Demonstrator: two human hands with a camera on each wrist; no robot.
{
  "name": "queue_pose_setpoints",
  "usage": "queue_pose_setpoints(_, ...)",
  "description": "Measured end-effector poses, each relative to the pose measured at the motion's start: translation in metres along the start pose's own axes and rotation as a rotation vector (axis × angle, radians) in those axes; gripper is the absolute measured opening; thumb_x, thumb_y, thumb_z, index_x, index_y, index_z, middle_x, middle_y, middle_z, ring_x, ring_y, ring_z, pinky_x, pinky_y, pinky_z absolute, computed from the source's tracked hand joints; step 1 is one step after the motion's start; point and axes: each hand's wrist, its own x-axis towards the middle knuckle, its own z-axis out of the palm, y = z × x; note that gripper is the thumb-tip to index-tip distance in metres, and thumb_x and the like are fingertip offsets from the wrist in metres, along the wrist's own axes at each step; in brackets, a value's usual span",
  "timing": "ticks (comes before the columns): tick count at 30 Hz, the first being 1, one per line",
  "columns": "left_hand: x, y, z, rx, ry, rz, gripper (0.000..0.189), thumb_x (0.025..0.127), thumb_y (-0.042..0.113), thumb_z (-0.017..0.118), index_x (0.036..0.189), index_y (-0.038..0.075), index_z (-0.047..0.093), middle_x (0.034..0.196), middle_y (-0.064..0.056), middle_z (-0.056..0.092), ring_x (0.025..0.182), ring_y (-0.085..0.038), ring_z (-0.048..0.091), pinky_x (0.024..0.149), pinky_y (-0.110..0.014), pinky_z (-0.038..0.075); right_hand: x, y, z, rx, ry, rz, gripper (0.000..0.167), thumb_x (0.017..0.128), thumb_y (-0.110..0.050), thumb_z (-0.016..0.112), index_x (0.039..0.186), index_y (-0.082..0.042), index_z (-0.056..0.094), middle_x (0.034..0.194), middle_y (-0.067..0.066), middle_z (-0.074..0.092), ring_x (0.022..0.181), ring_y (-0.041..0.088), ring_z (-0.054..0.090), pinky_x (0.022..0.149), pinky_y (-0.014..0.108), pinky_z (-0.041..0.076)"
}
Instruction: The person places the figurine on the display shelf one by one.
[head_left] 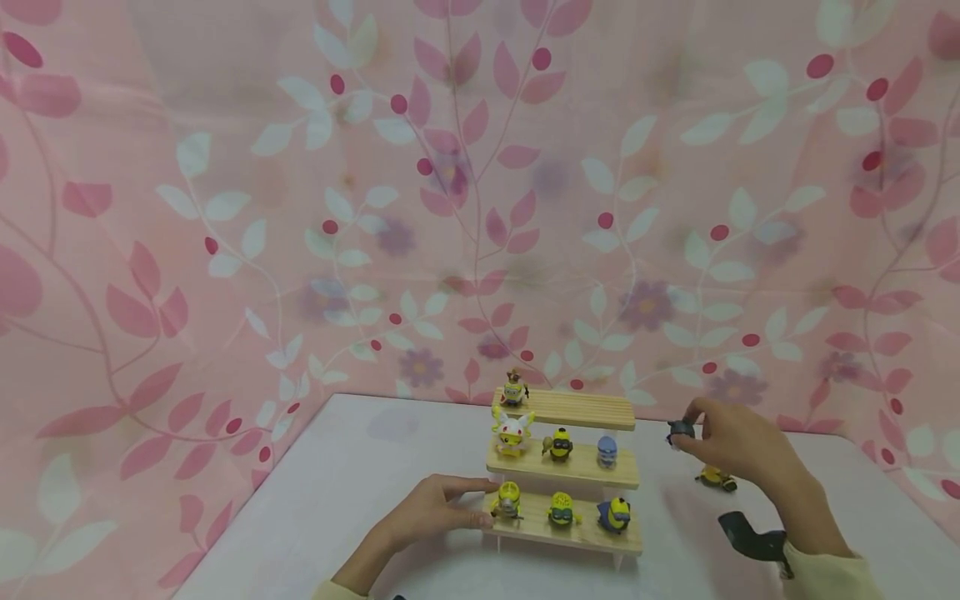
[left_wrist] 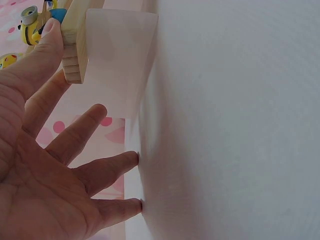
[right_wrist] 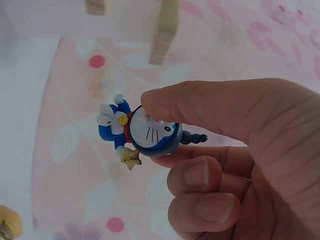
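Note:
My right hand [head_left: 731, 442] pinches a small blue-and-white Doraemon figurine [right_wrist: 155, 132] between thumb and fingers, above the table right of a three-tier wooden display shelf [head_left: 573, 408]. The figurine has a red collar, a yellow bell and a star, and lies sideways in the right wrist view. My left hand [head_left: 435, 508] holds the left end of the lowest plank [left_wrist: 74, 57], thumb at its front and index finger behind. The other left fingers are spread, two of them touching the table. Beside the thumb stands a yellow goggled figurine [head_left: 507, 501].
Several other figurines stand on the tiers, among them a white-eared one [head_left: 512, 433] and a blue one [head_left: 607, 452]. Another yellow figurine [head_left: 716, 478] is on the white table [head_left: 315, 467] beneath my right hand. A pink floral cloth [head_left: 480, 208] hangs behind.

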Motion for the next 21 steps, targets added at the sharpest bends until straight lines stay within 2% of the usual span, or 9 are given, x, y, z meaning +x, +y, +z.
queue_pose_setpoints(6,-0.001,0.001,0.0,0.005,-0.002,-0.001,0.041,0.082,0.029,0.082,0.122,0.031,0.071,0.126,0.013,0.064,0.134,-0.028,0.046,0.11,-0.055,0.035,-0.005,-0.016,-0.009,-0.019,0.064,-0.048,0.033,0.084,-0.035,0.077,0.1,-0.01,0.064,0.07,-0.001,0.051,0.055,0.016,0.045,0.047,0.03,0.04)
queue_pose_setpoints(12,-0.001,0.0,-0.001,0.002,-0.003,-0.002,0.041,0.083,0.03,0.081,0.122,0.031,0.071,0.127,0.012,0.064,0.134,-0.028,0.046,0.11,-0.055,0.035,-0.008,-0.033,-0.016,-0.016,0.105,-0.069,0.036,0.084,-0.036,0.076,0.104,-0.009,0.063,0.071,-0.001,0.052,0.054,0.015,0.045,0.045,0.03,0.041)
queue_pose_setpoints(21,0.0,0.001,-0.001,0.01,0.002,0.0,0.041,0.082,0.032,0.081,0.122,0.032,0.071,0.126,0.014,0.064,0.134,-0.025,0.046,0.111,-0.053,0.034,-0.004,-0.055,-0.013,-0.036,0.199,-0.126,0.032,0.085,-0.034,0.076,0.103,-0.012,0.063,0.066,-0.005,0.049,0.048,0.013,0.042,0.041,0.027,0.036)
